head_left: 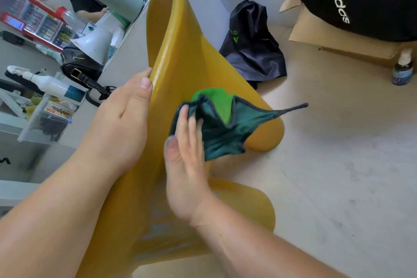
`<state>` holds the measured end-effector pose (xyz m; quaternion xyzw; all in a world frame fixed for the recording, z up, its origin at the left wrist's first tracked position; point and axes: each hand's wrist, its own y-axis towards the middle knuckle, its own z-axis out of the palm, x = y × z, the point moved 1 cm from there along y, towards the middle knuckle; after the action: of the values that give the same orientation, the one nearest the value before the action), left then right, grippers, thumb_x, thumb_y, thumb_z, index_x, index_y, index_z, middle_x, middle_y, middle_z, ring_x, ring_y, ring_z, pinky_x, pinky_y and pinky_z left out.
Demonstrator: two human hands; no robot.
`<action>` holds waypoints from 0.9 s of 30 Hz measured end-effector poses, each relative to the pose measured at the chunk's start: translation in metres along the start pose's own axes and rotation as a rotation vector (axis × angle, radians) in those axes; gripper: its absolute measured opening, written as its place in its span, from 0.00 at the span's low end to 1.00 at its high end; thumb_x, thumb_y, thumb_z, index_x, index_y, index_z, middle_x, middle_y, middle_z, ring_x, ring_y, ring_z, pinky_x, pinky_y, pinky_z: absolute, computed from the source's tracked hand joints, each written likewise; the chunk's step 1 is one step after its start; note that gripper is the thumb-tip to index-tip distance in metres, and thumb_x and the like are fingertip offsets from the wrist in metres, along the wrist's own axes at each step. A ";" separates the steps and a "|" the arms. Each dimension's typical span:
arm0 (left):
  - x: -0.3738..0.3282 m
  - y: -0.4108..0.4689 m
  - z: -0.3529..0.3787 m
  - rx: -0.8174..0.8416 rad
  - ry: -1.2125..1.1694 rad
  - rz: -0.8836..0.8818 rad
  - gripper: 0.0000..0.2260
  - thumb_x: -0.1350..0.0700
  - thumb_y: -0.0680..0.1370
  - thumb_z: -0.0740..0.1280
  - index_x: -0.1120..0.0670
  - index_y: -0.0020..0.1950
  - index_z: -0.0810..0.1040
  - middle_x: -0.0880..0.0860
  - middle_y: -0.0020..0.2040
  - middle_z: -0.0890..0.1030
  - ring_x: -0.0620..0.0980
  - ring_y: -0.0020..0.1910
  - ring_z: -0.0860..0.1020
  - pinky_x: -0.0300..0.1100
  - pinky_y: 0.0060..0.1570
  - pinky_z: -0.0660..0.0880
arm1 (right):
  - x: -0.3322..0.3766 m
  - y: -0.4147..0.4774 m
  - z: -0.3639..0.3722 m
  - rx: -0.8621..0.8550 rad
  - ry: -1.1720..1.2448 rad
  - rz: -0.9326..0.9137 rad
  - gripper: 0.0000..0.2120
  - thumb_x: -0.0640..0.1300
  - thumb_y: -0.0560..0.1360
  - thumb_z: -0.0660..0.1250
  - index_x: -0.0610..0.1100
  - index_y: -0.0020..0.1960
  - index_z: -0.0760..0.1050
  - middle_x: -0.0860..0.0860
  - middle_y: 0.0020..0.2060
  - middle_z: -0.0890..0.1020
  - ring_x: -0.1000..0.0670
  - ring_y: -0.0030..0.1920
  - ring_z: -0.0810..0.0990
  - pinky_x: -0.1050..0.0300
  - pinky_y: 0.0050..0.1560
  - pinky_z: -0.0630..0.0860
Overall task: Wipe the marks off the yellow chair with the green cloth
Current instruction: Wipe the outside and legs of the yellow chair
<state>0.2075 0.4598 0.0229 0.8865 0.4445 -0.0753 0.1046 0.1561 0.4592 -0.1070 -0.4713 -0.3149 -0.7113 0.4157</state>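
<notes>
Our left hand (121, 124) clamps the rim of the yellow chair (178, 52), steadying it. Our right hand (187, 165) lays the green cloth (225, 128) on the chair's inner face; whether its blurred fingers pinch it, we cannot tell. We should flatten the bunch and rub firmly.
</notes>
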 end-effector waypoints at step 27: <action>-0.025 -0.005 0.004 0.059 0.573 0.003 0.35 0.34 0.78 0.52 0.47 0.81 0.47 0.55 0.75 0.66 0.58 0.70 0.69 0.54 0.62 0.69 | -0.068 0.081 -0.042 -0.019 -0.237 0.075 0.43 0.73 0.75 0.40 0.53 0.81 0.32 0.53 0.82 0.38 0.52 0.81 0.37 0.47 0.80 0.36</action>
<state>0.1885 0.4430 0.0244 0.8749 0.4522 0.1656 -0.0508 0.2249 0.4071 -0.1808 -0.5674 -0.3374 -0.6374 0.3974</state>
